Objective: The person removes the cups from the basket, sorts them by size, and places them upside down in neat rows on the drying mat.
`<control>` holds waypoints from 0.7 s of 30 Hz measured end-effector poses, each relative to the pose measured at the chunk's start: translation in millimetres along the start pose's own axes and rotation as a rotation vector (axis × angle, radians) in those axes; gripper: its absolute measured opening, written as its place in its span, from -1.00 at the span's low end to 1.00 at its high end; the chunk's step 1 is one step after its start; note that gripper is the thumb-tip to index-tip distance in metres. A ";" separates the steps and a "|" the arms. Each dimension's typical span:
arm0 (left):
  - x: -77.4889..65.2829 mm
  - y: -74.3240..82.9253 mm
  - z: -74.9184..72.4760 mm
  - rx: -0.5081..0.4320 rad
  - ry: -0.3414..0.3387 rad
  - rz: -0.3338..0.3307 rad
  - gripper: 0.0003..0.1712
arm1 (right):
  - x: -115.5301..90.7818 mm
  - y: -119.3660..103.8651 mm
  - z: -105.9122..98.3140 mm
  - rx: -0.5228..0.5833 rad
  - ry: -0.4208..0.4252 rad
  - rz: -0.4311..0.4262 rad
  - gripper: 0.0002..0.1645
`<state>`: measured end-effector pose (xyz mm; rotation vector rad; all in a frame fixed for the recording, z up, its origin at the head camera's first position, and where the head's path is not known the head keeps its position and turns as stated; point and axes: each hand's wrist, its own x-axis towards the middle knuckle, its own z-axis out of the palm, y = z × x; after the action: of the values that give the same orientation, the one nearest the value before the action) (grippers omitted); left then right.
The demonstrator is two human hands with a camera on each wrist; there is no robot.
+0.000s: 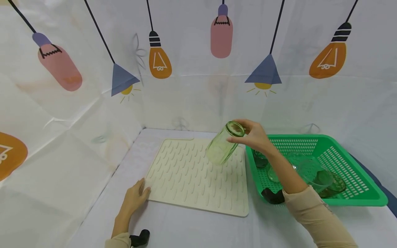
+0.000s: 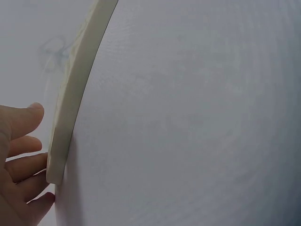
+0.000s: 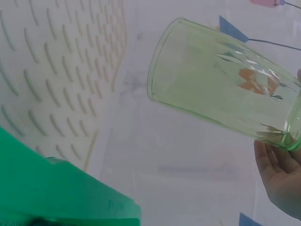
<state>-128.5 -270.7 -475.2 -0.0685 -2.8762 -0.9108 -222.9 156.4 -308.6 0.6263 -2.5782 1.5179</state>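
Observation:
My right hand point(image 1: 255, 137) grips a clear green drinking glass point(image 1: 219, 147) by its thick base, above the right part of a cream drying mat point(image 1: 186, 179). The glass is tilted, with its mouth pointing down and to the left. In the right wrist view the fingers point(image 3: 269, 162) curl at the base of the glass point(image 3: 207, 70). At the mat's near left corner, my left hand point(image 1: 135, 196) touches the edge with relaxed fingers. The left wrist view shows those fingers point(image 2: 28, 167) against the mat's rim point(image 2: 77, 94).
A green plastic basket point(image 1: 356, 201) stands right of the mat, holding several glasses, among them a dark green one point(image 1: 336, 186); my right forearm passes over it. A white cloth wall point(image 1: 192, 103) with printed lamps rises behind the white-covered table point(image 1: 173, 227).

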 end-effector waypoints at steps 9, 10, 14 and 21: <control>0.9 -19.7 7.8 -0.032 0.048 0.129 -0.50 | 21.9 -1.8 18.6 0.006 -0.023 -0.051 -0.21; 0.7 -21.5 9.0 -0.039 0.061 0.142 -0.51 | 24.2 -2.5 20.9 0.002 -0.026 -0.055 -0.21; 0.8 -27.4 13.1 -0.054 0.094 0.171 -0.52 | 33.7 -5.6 29.9 -0.019 -0.043 -0.058 -0.17; 1.2 -32.7 15.6 -0.051 0.109 0.178 -0.51 | 50.9 -9.0 46.7 -0.039 -0.060 -0.060 -0.17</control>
<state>-133.9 -288.4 -506.3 -0.2658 -2.6955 -0.9226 -259.8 97.3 -310.8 0.7492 -2.5999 1.4491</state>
